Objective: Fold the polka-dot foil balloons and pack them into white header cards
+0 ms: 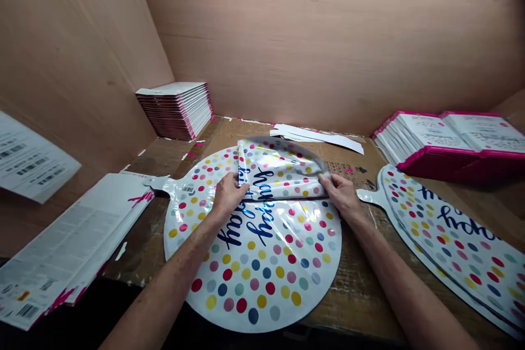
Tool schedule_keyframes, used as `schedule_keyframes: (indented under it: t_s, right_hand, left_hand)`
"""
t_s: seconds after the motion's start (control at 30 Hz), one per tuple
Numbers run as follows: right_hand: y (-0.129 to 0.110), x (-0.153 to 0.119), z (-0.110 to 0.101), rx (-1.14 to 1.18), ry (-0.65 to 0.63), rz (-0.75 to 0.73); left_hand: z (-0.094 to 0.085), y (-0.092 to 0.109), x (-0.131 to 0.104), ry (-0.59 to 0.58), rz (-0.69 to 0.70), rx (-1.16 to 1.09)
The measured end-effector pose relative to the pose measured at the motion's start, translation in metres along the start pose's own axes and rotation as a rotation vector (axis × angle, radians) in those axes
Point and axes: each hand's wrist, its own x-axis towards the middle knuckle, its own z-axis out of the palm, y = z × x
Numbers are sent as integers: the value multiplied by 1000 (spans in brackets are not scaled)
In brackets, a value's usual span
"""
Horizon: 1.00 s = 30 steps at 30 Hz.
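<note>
A flat round foil balloon (262,279) with coloured dots and blue "happy birthday" lettering lies in front of me, its tail pointing left. Across its upper half is a folded flap of dotted foil (283,172); I cannot tell whether this belongs to the same balloon or to another on top. My left hand (229,192) is closed at the flap's left edge, thumb over the foil. On the right, my right hand (340,191) pinches the flap's lower right corner.
More dotted foil balloons (459,246) lie stacked at right. Folded white-and-pink cards stand in a pile (176,109) at back left and in rows (447,136) at back right. Printed card sleeves (77,240) lie left, below a barcode sheet (33,158). Paper strips (315,135) lie behind.
</note>
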Motion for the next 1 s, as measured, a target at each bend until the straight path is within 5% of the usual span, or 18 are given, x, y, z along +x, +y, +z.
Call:
schedule_keyframes:
  t_s: [0.07,0.17,0.27,0.37,0.43,0.5,0.57,0.7,0.87,1.0]
  right_hand:
    - [3,4,6,-135,52,6]
    - [1,12,12,-210,77,21]
    - [-9,2,7,-255,114,-16]
    - [-29,-20,1,-461,86,-400]
    - [-45,-28,2,-654,-109,-713]
    - [-58,-24,9,-818,-343,-803]
    - [-67,-12,19,-936,-461,-725]
    - [-73,-1,30,-1003,-480,-577]
    - [-71,-42,22,-1003,-542,-440]
    - [-87,-87,27,-911,-488,-368]
  left_hand:
    - [2,3,-5,82,48,76]
    - [9,7,-14,231,332,303]
    - [21,2,-17,105,557,508]
    - [32,-10,-15,14,566,607]
    - [35,-15,-14,14,573,613]
    - [35,-17,-15,1,568,606]
    - [33,-16,-15,-22,546,589]
    - [31,-16,-10,-64,480,506]
    - [18,-7,-10,-118,439,355]
    - [3,13,-58,-68,197,-14]
